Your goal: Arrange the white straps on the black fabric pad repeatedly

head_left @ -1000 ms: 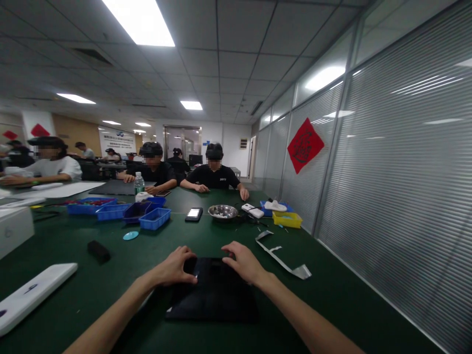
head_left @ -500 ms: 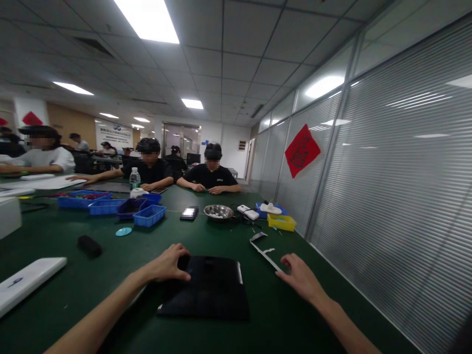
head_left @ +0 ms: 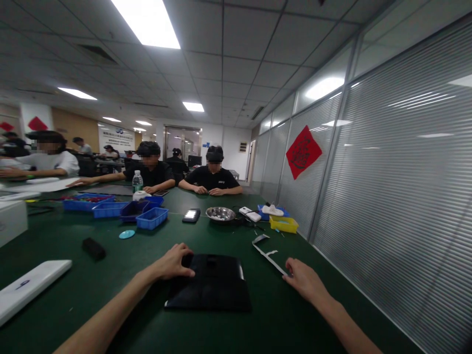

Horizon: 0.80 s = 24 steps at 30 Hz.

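A black flat panel [head_left: 212,290] with a small raised block near its far edge lies in front of me. My left hand [head_left: 175,263] grips its far left corner, thumb on top and the other fingers around the edge. To the right, my right hand [head_left: 304,279] has its fingers curled at the near end of a thin silvery-white bent strip [head_left: 269,257]. That end sits between thumb and fingers. At its far end the strip bends to the left, and a small white tab sticks out from its middle.
Blue trays [head_left: 152,218], a water bottle [head_left: 137,182], a phone [head_left: 191,215], a metal bowl [head_left: 220,214] and a yellow tray [head_left: 283,224] stand farther back. On the left lie a black block [head_left: 93,249] and a white box [head_left: 35,287]. People sit across the green table [head_left: 221,337].
The black panel's near edge has risen slightly in view and its near left corner has shifted right, with my left hand still on it. My right hand stays at the strip's end.
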Tool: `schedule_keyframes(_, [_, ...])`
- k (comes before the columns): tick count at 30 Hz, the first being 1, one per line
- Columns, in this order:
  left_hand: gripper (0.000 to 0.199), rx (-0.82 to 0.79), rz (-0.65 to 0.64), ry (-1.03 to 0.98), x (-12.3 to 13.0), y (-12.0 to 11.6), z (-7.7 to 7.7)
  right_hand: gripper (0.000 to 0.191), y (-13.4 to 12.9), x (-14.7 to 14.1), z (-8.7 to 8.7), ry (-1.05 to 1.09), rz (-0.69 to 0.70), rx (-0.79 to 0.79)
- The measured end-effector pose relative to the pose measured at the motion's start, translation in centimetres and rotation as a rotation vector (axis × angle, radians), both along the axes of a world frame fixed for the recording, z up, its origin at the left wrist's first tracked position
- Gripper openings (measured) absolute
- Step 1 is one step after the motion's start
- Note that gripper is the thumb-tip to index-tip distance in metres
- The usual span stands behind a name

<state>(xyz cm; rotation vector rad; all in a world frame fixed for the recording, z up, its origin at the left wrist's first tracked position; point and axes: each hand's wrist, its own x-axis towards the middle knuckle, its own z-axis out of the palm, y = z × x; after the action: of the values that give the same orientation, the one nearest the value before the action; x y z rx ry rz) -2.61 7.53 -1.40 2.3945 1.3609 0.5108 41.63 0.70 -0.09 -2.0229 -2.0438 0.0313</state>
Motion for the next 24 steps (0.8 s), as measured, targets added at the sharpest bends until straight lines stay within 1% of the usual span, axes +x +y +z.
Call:
schedule_keyframes(3, [0.079,0.005,0.009,0.0,0.1,-0.2,0.2,0.014,-0.3,-0.2,0.1,-0.026,0.018,0.021])
schedule_keyframes(6, [0.079,0.015,0.009,0.01,0.1,-0.4,0.3,0.017,-0.6,0.2,0.4,-0.034,0.048,0.104])
schedule_keyframes(8, [0.079,0.017,0.011,0.014,0.1,-0.4,0.1,0.022,-0.8,0.7,0.8,-0.003,0.053,0.234])
schedule_keyframes(10, [0.079,0.022,0.01,-0.002,-0.1,-0.2,-0.2,0.027,-1.0,1.1,1.5,0.072,0.065,0.407])
schedule_keyframes(12, [0.075,0.068,0.016,-0.062,-0.2,0.1,-0.2,0.032,-1.4,1.0,2.5,0.202,0.069,0.539])
schedule_keyframes(13, [0.071,0.12,0.03,-0.115,-0.2,0.1,-0.1,0.034,-1.7,0.7,3.1,0.286,0.062,0.564])
schedule_keyframes(15, [0.055,0.271,0.081,-0.259,-0.1,0.1,0.6,0.037,-2.3,-0.3,4.4,0.464,0.051,0.53])
schedule_keyframes(17, [0.04,0.418,0.14,-0.421,0.1,-0.3,1.8,0.038,-2.8,-1.7,5.4,0.629,0.083,0.434])
schedule_keyframes(19, [0.037,0.476,0.172,-0.567,0.4,-1.2,3.3,0.039,-3.2,-3.3,6.1,0.768,0.155,0.329])
schedule_keyframes(20, [0.038,0.472,0.175,-0.629,0.5,-1.7,3.9,0.04,-3.2,-4.1,6.3,0.823,0.197,0.268])
schedule_keyframes(21, [0.04,0.433,0.171,-0.683,0.6,-2.2,4.5,0.04,-3.2,-4.9,6.4,0.865,0.236,0.206])
schedule_keyframes(22, [0.044,0.35,0.149,-0.721,0.7,-2.8,4.9,0.039,-3.2,-5.7,6.4,0.893,0.273,0.141])
schedule_keyframes(24, [0.053,0.122,0.055,-0.758,0.9,-3.6,5.4,0.037,-3.0,-7.2,6.3,0.912,0.325,0.016])
